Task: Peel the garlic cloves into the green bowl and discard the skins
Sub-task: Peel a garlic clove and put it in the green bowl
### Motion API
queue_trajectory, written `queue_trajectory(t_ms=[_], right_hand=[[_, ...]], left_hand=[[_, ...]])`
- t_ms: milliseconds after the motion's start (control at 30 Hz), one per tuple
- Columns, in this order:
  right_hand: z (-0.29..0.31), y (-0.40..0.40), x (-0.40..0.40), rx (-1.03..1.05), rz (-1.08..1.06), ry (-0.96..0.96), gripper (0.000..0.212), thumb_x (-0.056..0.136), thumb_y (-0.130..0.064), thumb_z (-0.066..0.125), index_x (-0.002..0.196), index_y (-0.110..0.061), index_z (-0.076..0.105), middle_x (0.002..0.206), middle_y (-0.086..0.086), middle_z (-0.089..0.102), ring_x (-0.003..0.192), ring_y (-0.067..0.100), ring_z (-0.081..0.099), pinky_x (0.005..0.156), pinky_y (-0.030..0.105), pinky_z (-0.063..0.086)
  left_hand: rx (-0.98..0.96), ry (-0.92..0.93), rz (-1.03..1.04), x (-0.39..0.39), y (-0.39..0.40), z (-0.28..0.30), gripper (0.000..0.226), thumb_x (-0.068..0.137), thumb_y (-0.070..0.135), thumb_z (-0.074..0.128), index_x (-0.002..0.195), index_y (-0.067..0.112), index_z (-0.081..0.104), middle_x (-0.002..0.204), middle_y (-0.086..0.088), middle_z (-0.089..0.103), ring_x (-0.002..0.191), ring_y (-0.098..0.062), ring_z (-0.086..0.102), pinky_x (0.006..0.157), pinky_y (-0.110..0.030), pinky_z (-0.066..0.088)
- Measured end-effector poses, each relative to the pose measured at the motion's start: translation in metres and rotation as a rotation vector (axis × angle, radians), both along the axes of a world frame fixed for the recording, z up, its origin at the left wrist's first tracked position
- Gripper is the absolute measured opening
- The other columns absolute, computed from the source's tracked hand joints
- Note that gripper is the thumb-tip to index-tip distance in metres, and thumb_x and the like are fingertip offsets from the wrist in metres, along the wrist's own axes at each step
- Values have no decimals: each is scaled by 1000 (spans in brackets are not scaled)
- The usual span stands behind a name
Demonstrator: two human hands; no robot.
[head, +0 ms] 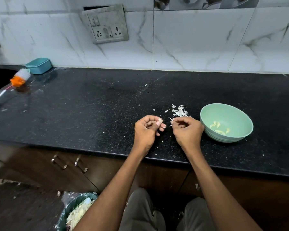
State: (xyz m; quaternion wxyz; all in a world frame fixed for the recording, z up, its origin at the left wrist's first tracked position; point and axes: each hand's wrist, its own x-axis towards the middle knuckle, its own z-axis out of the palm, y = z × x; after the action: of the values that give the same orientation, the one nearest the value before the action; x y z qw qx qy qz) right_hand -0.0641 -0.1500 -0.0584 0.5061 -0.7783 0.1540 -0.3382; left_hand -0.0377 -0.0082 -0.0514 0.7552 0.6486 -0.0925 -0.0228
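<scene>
The round plastic bowl point(226, 122) was pale green, the stone countertop point(90, 114) black with white speckles, the wall tiles point(198, 39) white, grey-veined.

bowls point(207, 117): 1 | hands point(144, 130): 2 | brushes point(18, 80): 1 | cabinet handles point(59, 162): 2

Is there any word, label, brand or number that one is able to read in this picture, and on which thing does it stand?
None can be read.
Switchboard: sockets and switches only, no text visible.
Green bowl: plain.
Blue box: plain.
Brush: no label visible.
</scene>
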Motion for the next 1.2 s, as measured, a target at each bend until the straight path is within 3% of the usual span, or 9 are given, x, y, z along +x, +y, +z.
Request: queue_trajectory(t_ms=[233, 367, 500, 633, 867, 1067, 1200], right_hand=[[1, -4, 9, -110, -54, 70, 26, 81, 3, 68, 97, -12, 81, 93, 2, 73, 69, 14, 64, 72, 18, 49], [3, 2, 2, -76, 36, 1, 18, 84, 0, 72, 91, -14, 81, 87, -4, 73, 64, 11, 61, 64, 11, 47], [4, 3, -4, -15, 250, -28, 12, 84, 0, 77, 84, -11, 82, 81, -3, 76, 66, 3, 66, 64, 14, 48], [3, -1, -5, 123, 390, -8, 14, 85, 3, 73, 85, -8, 82, 79, 4, 77, 61, 8, 64, 58, 23, 50], [0, -3, -5, 74, 348, -37, 9, 82, -1, 79, 83, -9, 83, 78, 0, 77, 66, 7, 68, 63, 23, 51], [1, 2, -7, -22, 257, -74, 9, 80, -2, 81, 77, -10, 81, 69, -5, 71, 49, 3, 52, 50, 13, 38], [1, 5, -8, -66, 212, -84, 9, 79, -4, 82, 75, -11, 80, 68, -6, 69, 48, 5, 52, 49, 15, 41]], left_hand=[[77, -21, -12, 3, -1, -3, 14, 94, -2, 65, 92, 10, 71, 82, -2, 72, 76, -9, 66, 59, -21, 52], [78, -22, -9, 3, -2, -3, 12, 93, -5, 66, 93, 6, 71, 77, -1, 70, 70, -8, 63, 59, -20, 52], [58, 5, -15, 3, -2, -2, 12, 91, -8, 66, 96, 3, 65, 69, -2, 66, 62, -9, 63, 56, -20, 53], [111, 5, -9, 5, -2, -5, 12, 91, -6, 68, 87, 5, 67, 68, -6, 64, 59, -10, 62, 54, -21, 52], [192, -54, 66, 2, -5, -5, 5, 89, -1, 73, 87, 3, 73, 78, -9, 73, 68, -15, 68, 60, -25, 57], [254, -90, 97, 2, -5, -8, 7, 89, 6, 75, 89, 10, 80, 87, 0, 78, 75, -17, 74, 68, -32, 62], [249, -115, 93, 0, -4, -7, 8, 91, 6, 73, 91, 9, 80, 87, 0, 78, 80, -20, 75, 68, -36, 63]])
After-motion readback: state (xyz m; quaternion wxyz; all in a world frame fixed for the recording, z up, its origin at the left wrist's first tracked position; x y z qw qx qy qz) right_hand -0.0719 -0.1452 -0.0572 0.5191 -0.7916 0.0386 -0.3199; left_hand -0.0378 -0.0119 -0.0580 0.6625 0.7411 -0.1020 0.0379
